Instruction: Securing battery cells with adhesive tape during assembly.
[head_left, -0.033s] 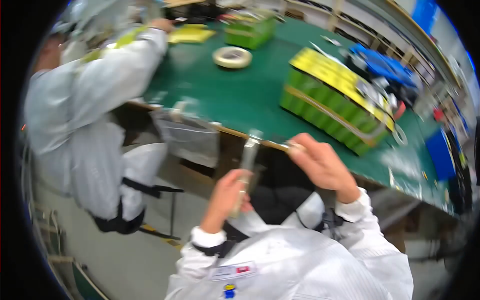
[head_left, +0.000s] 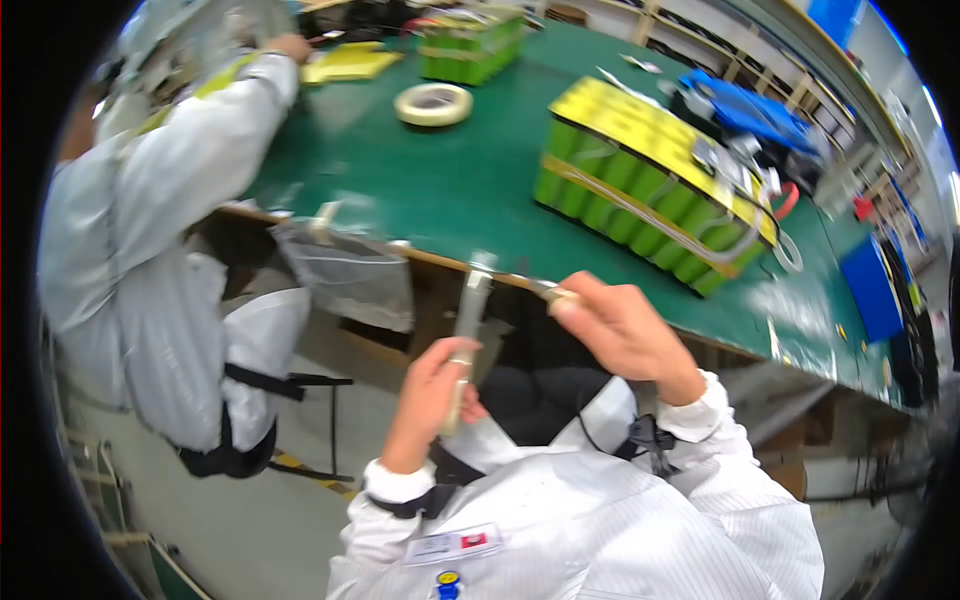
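Left hand (head_left: 430,395) grips a slim pale strip (head_left: 470,315) in front of the body, by the near edge of the green surface (head_left: 430,180). Right hand (head_left: 625,330) pinches a small tool (head_left: 548,289), kind unclear. Best: strip held firm, fingertips clear of the tool's tip. Strip's long axis runs away from the body, far end surface-ward, leaning slightly right.

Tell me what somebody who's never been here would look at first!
Probably the big block with its bright yellow top and green sides, on the right part of the green table. Next might be the long shiny strip in the person's left-hand grip, while the right-hand grip pinches a small pale-handled thing. The cream tape roll lies left of the block.
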